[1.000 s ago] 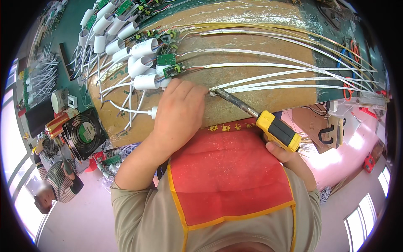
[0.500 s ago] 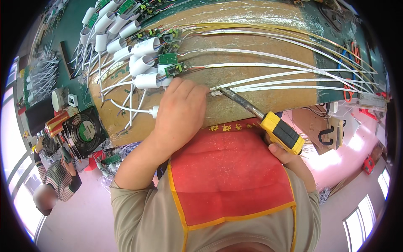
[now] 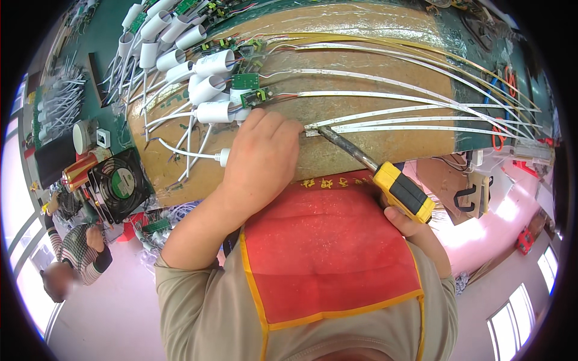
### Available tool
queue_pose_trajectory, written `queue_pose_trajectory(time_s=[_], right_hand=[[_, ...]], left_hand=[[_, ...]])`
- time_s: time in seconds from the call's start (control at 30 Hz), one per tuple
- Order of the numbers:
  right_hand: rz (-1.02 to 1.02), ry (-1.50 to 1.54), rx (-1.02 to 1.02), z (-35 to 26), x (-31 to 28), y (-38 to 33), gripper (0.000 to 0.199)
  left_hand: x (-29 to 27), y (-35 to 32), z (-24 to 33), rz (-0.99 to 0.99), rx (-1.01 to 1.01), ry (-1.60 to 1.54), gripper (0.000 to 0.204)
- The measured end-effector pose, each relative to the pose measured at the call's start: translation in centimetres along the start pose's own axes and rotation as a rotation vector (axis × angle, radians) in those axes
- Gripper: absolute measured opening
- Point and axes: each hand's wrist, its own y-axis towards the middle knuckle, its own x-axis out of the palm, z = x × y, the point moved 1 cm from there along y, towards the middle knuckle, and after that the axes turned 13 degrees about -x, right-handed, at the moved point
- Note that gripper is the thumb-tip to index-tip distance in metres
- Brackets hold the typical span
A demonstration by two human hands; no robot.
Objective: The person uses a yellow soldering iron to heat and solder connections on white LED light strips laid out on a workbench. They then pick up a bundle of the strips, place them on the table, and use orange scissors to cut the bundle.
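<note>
My left hand [image 3: 265, 150] is closed over the board, its fingertips pinched at the near ends of the LED strips; what they grip is hidden beneath them. A white cap with a cable [image 3: 224, 157] pokes out from under that hand. In my right hand [image 3: 404, 221] is a soldering iron [image 3: 404, 191] with a yellow and black handle. Its metal tip rests at the ends of the white LED strips [image 3: 385, 127], just right of my left fingertips. Above my left hand lie white tube caps [image 3: 212, 112] and a green circuit board [image 3: 245, 82] with wires to other strips.
A brown work board [image 3: 385, 66] lies on the green table. A black fan [image 3: 119, 185] stands at its left edge, near bundled white cables [image 3: 60, 108]. Scissors with orange handles [image 3: 498, 133] lie right, beyond the strips. Another person [image 3: 78, 259] sits at lower left.
Both hands and the soldering iron stay nearly in place; the view has shifted slightly. At lower left, the other person's head and hand have moved.
</note>
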Motion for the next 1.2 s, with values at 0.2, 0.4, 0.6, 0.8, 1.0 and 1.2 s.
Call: queue_pose_trajectory(time_s=[0.2,0.4,0.6,0.8,1.0,1.2], right_hand=[[0.022,-0.048,-0.013,-0.17,0.10,-0.06,0.020],[0.058,0.012,0.070,0.08,0.32,-0.57,0.023],[0.032,-0.025,0.030,0.19,0.21,-0.64,0.025],[0.040,0.012,0.084,0.06,0.23,-0.68,0.025],[0.020,0.043,0.142,-0.11,0.08,-0.62,0.026],[0.038,0.006,0.072,-0.03,0.32,-0.46,0.024]], left_hand=[[0.07,0.02,-0.02,0.006,-0.013,-0.012,0.016],[0.21,0.02,-0.03,0.008,-0.027,-0.015,0.014],[0.26,0.06,-0.01,0.019,-0.034,-0.027,0.015],[0.34,0.04,-0.12,0.016,-0.051,-0.035,0.015],[0.27,0.09,-0.01,0.020,-0.048,-0.024,0.014],[0.36,0.23,0.05,0.028,-0.035,-0.010,0.012]])
